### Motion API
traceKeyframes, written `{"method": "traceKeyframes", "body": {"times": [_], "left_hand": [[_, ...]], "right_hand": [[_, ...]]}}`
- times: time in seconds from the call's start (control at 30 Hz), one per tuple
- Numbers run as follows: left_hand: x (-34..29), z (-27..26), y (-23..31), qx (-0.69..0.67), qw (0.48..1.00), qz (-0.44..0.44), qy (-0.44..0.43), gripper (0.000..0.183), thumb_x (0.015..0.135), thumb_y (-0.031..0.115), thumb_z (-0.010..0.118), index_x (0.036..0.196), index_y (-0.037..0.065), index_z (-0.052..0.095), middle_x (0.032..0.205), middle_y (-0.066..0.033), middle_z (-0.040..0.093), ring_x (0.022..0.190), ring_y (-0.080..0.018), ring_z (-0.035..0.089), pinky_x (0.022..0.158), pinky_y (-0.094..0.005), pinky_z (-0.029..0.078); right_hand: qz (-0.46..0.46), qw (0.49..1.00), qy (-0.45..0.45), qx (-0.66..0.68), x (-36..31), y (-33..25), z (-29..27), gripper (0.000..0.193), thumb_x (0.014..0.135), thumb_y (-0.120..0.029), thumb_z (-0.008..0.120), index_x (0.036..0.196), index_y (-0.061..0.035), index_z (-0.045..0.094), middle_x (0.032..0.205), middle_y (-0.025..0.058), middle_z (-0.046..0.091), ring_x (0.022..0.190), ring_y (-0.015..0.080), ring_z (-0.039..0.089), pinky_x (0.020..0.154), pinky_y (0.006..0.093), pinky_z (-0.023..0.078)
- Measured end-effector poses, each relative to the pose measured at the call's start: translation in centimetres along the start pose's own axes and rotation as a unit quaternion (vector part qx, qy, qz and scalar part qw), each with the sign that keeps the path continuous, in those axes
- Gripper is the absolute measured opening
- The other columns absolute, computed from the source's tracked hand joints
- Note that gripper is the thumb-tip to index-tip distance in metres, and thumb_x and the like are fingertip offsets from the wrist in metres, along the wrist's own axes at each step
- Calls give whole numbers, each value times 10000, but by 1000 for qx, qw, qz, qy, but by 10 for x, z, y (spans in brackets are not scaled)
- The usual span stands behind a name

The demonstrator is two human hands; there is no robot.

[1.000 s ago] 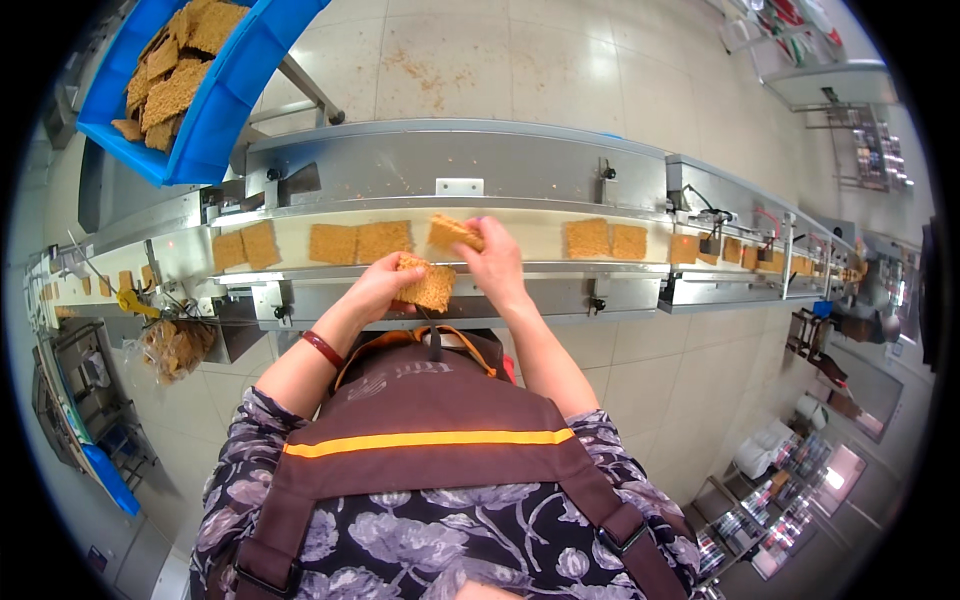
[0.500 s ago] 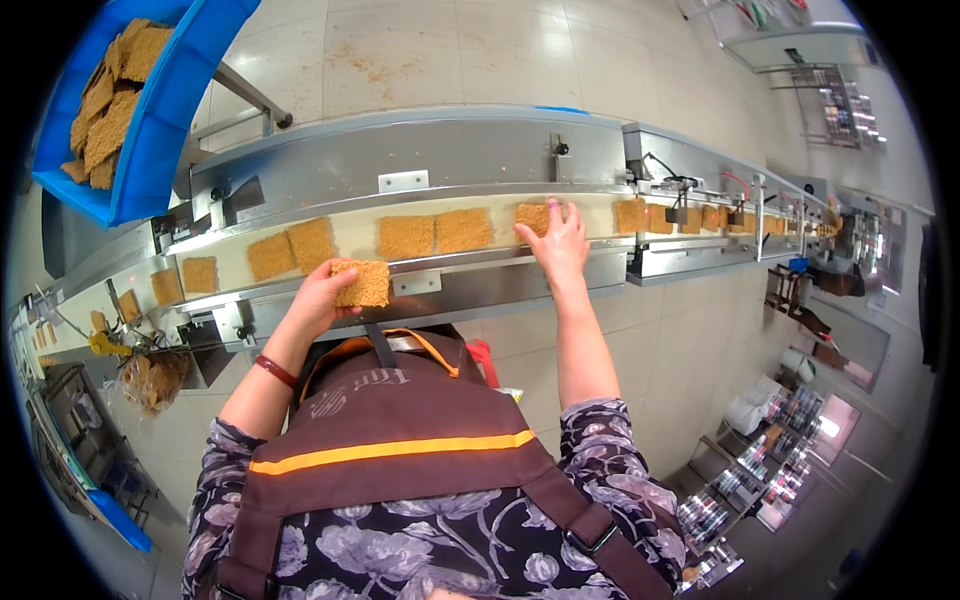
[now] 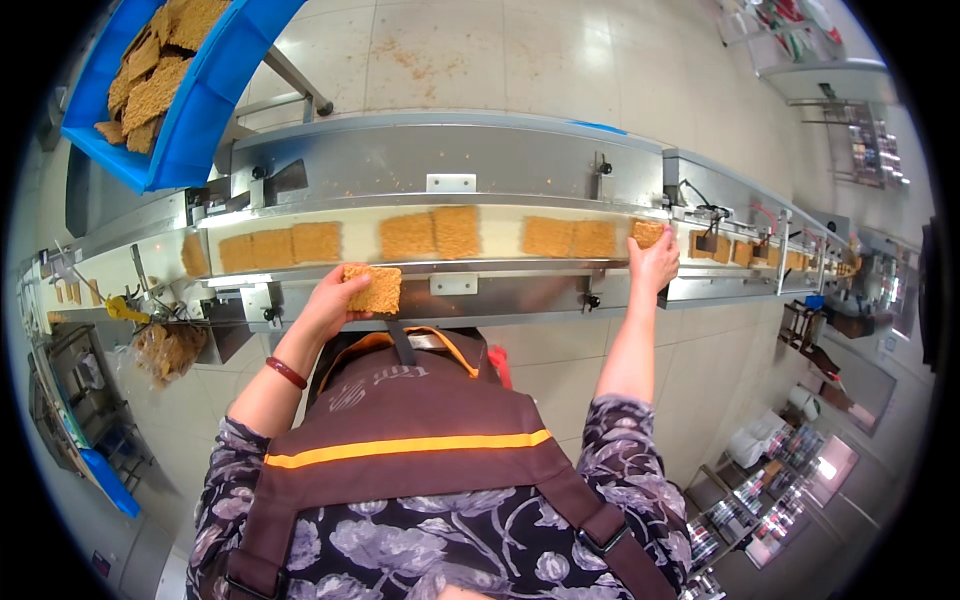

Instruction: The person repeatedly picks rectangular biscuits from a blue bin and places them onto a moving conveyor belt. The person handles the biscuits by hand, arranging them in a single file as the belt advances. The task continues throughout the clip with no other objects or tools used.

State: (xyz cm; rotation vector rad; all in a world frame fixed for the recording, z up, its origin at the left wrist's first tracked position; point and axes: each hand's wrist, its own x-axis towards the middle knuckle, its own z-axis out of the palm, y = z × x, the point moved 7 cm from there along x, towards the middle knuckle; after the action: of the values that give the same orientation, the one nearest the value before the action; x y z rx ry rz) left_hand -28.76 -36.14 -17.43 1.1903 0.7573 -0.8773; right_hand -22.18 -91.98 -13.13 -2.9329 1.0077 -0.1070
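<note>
My left hand grips a grainy golden-brown square biscuit slab above the belt's near rail, thumb on top. Farther right, my right hand reaches over the pale conveyor belt, its thumb and fingers around another biscuit slab on the belt. Part of that slab is hidden by the fingers. Between my hands lie a pair of slabs and another touching pair. A row of touching slabs rests left of them.
At the upper left, a blue crate holds many brown slabs. Metal rails edge the belt. Slabs run on through a machine section at the right. A clear bag of brown pieces hangs at the lower left.
My right hand has moved right along the belt, its fingers now closer around a slab. The left hand still holds its slab. Slabs on the belt are grouped differently, and the view has shifted.
</note>
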Motion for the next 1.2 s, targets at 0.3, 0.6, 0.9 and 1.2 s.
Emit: {"method": "traceKeyframes", "body": {"times": [0.3,0.6,0.9,1.2], "left_hand": [[14,75,8,-77,971,-49,-220,369,906,193,608,1246,98,503,1203,-67,581,1080,-223,596,817,-396,551],[27,170,25,-133,923,-87,-352,455,876,224,652,1267,85,464,1244,-112,545,1136,-281,565,893,-491,512],[31,90,17,-96,964,-47,-244,353,915,232,583,1228,99,488,1240,-110,551,1136,-273,565,890,-471,508],[-16,-26,11,-148,985,22,-85,377,934,237,541,1273,93,460,1269,-93,541,1162,-258,540,917,-442,466]], "right_hand": [[-80,995,58,24,-81,-77,6,702,680,-368,756,1301,-186,483,1249,181,466,1147,349,480,941,516,385],[-95,910,-170,367,-76,-103,-9,651,777,-336,715,1309,-37,488,1275,228,530,1189,376,496,1004,429,399],[35,925,-191,325,15,24,58,558,752,-254,769,1223,-49,551,816,85,623,744,178,595,682,339,497],[31,824,-74,561,-48,-30,-45,640,798,40,603,1373,-122,372,1151,85,512,827,161,585,620,268,516]]}}
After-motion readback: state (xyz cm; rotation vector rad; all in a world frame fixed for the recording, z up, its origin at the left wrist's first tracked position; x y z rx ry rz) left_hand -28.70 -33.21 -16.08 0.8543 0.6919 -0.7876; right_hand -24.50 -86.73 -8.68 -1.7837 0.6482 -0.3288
